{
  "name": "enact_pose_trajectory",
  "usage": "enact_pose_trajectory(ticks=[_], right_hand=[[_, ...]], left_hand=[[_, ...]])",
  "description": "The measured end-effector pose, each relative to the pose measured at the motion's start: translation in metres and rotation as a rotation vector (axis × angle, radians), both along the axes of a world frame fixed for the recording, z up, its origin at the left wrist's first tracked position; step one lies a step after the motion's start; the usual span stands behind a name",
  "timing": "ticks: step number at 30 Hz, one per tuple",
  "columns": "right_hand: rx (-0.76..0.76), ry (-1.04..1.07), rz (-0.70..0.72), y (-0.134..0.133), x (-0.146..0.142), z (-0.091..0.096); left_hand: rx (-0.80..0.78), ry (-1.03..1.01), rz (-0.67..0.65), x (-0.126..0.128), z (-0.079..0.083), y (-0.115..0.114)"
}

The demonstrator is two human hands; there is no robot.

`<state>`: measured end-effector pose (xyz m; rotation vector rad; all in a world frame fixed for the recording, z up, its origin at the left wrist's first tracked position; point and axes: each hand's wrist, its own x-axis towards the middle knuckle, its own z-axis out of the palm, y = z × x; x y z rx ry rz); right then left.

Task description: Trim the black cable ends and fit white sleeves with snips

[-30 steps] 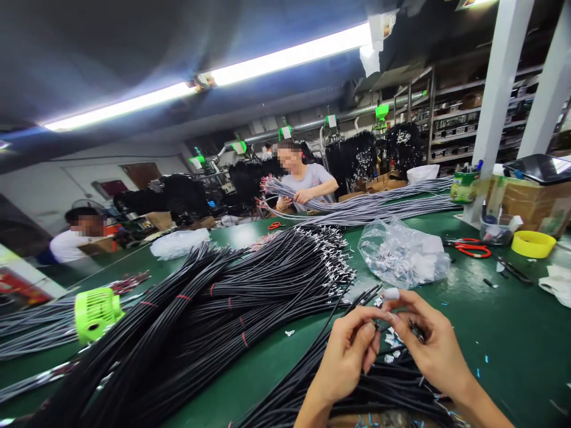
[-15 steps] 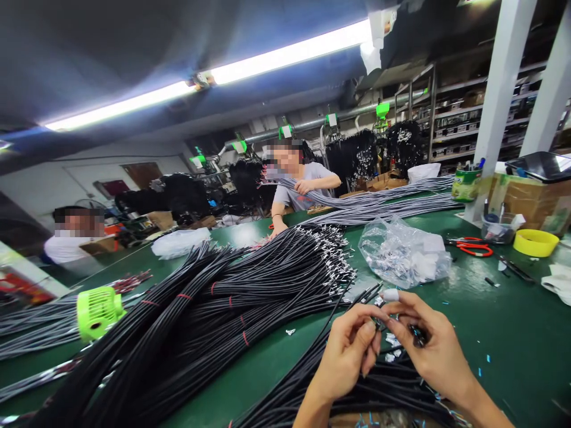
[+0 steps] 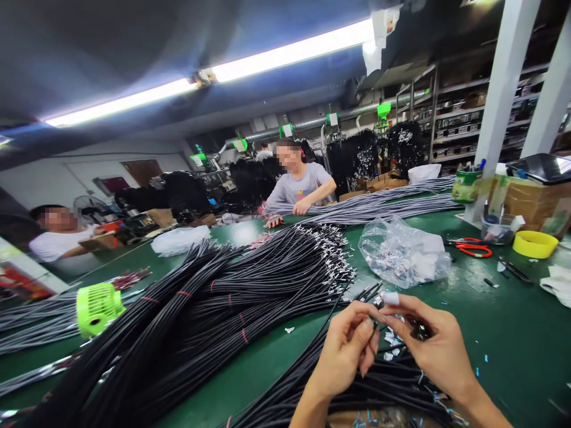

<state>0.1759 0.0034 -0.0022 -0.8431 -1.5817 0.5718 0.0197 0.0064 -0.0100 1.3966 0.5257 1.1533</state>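
Observation:
My left hand point(image 3: 350, 345) is closed in a pinch at the lower right, its fingertips nearly meeting those of my right hand point(image 3: 430, 339). What lies between the fingertips is small, dark and mostly hidden. Shiny small black parts point(image 3: 418, 328) sit in the curl of my right hand, whose index fingertip wears a white cover point(image 3: 391, 298). Beneath and behind both hands run loose black cables point(image 3: 307, 351). Small white pieces point(image 3: 391, 339) show between the hands, above those cables.
Bundles of black cables point(image 3: 187, 321) with red ties cover the left and middle of the green table point(image 3: 513, 333). Beyond my hands lies a clear plastic bag point(image 3: 404, 252). Red-handled pliers point(image 3: 475, 246) and yellow tape point(image 3: 535, 244) are at right. A co-worker point(image 3: 301, 178) handles grey cables point(image 3: 379, 205) opposite.
My hands keep almost the same place, still pinched together. The co-worker opposite has sat more upright and lowered the grey cable ends to the table. The person at far left has shifted left.

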Motion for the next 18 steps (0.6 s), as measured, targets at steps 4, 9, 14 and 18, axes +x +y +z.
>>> enact_pose_trajectory(ticks=[4, 9, 14, 18], right_hand=[[-0.033, -0.045, 0.007, 0.0006, 0.0002, -0.0022], [-0.139, -0.020, 0.049, 0.0006, 0.0031, -0.0033], [-0.205, 0.035, 0.049, 0.0017, 0.0060, -0.0017], [-0.178, 0.002, 0.065, 0.0022, 0.0040, -0.0009]], left_hand=[[-0.008, 0.007, 0.008, 0.0014, 0.0007, 0.0003], [-0.037, 0.029, 0.023, 0.0021, 0.0027, -0.0012], [-0.047, 0.030, 0.031, 0.0014, 0.0030, -0.0014], [-0.041, 0.023, 0.028, 0.0009, 0.0026, -0.0009]])
